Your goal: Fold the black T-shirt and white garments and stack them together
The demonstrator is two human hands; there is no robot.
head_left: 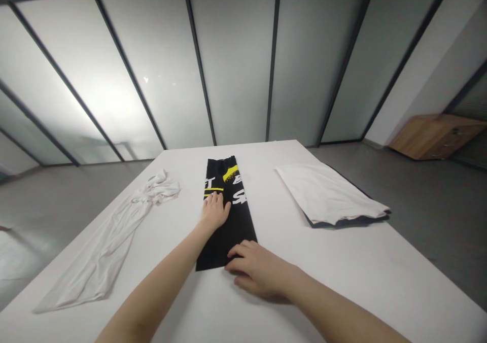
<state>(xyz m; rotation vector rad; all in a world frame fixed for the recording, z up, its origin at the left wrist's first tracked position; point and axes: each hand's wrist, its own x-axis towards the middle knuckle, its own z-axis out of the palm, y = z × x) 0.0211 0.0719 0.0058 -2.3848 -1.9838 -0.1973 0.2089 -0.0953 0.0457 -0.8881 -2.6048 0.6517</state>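
A black garment point(232, 226) with white lettering and yellow stripes lies folded into a long narrow strip, pointing away from me. My left hand point(215, 212) rests flat on its printed left side, fingers stretched toward the far end. At the near right corner, my right hand point(258, 268) touches the cloth edge with its fingertips, the fingers slightly bent and apart. Neither hand grips the fabric. The lettering is partly covered by my left hand, so I cannot read it whole.
On the white table point(289, 292), a crumpled white garment point(114, 251) stretches along the left. Folded white and dark cloth point(327, 193) lies at the right. Frosted glass panels point(232, 59) stand behind the table, and a wooden cabinet point(429, 136) is at far right.
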